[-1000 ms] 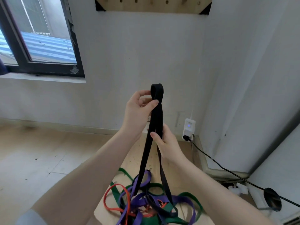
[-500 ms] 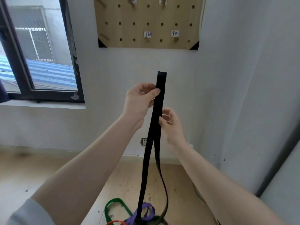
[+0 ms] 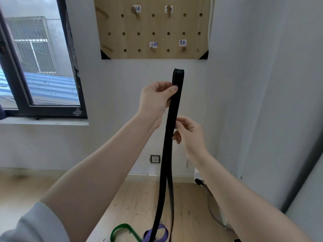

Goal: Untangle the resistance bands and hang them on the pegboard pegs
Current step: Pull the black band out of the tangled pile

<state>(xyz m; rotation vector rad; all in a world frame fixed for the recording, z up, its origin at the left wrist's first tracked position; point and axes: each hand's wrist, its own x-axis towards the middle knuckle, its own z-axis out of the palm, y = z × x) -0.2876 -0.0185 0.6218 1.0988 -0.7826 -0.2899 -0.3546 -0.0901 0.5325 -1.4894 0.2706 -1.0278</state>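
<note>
Pegboard [image 3: 153,27] is being approached; its four labelled pegs are all showing bare, so nothing is being counted as hung yet; one black band [image 3: 172,119] is being held up below the board, folded top just under its lower edge, lower end trailing to the floor. Green band [image 3: 122,231] and purple band [image 3: 157,233] are being left on the floor; three bands visible, more possibly out of view. Left hand [image 3: 155,102] is pinching the black band near the top; right hand [image 3: 190,133], fingers curled, is being kept against it lower down; grip can't be confirmed.
</note>
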